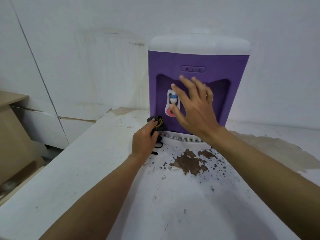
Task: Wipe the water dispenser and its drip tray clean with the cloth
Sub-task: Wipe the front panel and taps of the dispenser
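Left hand (143, 139) curled round bunched dark cloth (158, 122) at lower left corner of upright purple-and-white plastic water dispenser (199, 61), taps (173, 99) facing camera; white slotted drip tray (183, 142) lies crosswise along its foot; right hand (195, 108) spread before taps; worn white counter (86, 170) open leftward

The table (86, 170) before me is painted white and badly worn. Just in front of the drip tray (181, 142) the paint is gone in a brown patch (188, 163), with dark flecks scattered around it. A tan stain (277, 149) spreads along the right side. The water dispenser (233, 66) stands at the back of the table, close to the wall, and its white drip tray rests on the surface at its foot. The cloth (160, 121) that my left hand (143, 141) grips sits by the tray's left end, with a black cord trailing down onto the table.
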